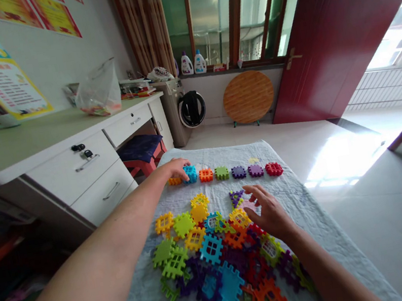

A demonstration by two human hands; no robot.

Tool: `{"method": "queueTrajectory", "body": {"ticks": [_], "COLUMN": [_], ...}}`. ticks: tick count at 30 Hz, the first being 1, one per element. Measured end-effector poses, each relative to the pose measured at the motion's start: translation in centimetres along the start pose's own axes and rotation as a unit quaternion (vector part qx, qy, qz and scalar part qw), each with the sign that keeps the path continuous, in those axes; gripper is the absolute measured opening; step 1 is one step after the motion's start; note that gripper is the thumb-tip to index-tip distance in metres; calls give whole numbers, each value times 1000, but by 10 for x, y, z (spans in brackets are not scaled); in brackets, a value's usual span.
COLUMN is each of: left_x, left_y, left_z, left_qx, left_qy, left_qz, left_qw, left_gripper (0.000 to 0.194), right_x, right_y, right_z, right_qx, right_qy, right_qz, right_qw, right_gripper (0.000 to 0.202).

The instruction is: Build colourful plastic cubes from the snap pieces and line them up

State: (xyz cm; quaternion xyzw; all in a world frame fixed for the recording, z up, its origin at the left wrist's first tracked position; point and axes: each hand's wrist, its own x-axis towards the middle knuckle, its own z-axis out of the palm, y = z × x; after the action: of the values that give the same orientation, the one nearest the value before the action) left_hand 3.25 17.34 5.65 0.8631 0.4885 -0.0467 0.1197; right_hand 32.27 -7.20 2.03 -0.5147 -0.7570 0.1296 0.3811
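Observation:
At the left end of a row of toy pieces, my left hand (pixel 178 168) has its thumb and fingers around a light-blue stack of interlocking plastic tiles (pixel 190 174). An orange-yellow tile (pixel 174 181) sits partly hidden beneath that hand. To the right the row continues with an orange stack (pixel 205 175), a green one (pixel 221 172), two purple ones and a red one (pixel 274 169). My right hand (pixel 269 211) hovers open, fingers apart, at the right side of a mixed pile of notched tiles (pixel 211 249). Near its fingertips lie a pink tile (pixel 247 205) and a purple triangular frame (pixel 236 197).
A pale blue cloth (pixel 225 154) covers the table. Left of it stand a white desk (pixel 72 162) with a plastic bag (pixel 100 90) on top and a stool (pixel 141 149). Behind are a washing machine (pixel 173 109), a round wooden board (pixel 248 96) and a red door (pixel 324 37).

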Motion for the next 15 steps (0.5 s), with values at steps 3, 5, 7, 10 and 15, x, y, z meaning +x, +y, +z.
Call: {"method": "queueTrajectory", "body": {"ticks": [3,5,7,10,15], "left_x": [1,2,2,-1,-15], "left_y": [0,0,0,2,12], "left_z": [1,1,2,1,-6], "left_qx": [4,5,7,10,25], "left_qy": [-2,-3,-5,-6,43], "left_qz": [-1,-2,-4,-7,-2], "left_qw": [1000,1000,1000,1000,999], "left_gripper": [68,66,64,68,90], "right_x": [0,0,0,0,0], "right_y": [0,0,0,2,5], "right_z": [0,0,0,0,1], "right_qx": [-1,-2,-4,-5,-6], "right_qy": [0,1,1,0,10], "right_qz": [1,3,5,4,-1], "right_qw": [1000,1000,1000,1000,1000], "right_gripper": [49,49,49,50,49]}}
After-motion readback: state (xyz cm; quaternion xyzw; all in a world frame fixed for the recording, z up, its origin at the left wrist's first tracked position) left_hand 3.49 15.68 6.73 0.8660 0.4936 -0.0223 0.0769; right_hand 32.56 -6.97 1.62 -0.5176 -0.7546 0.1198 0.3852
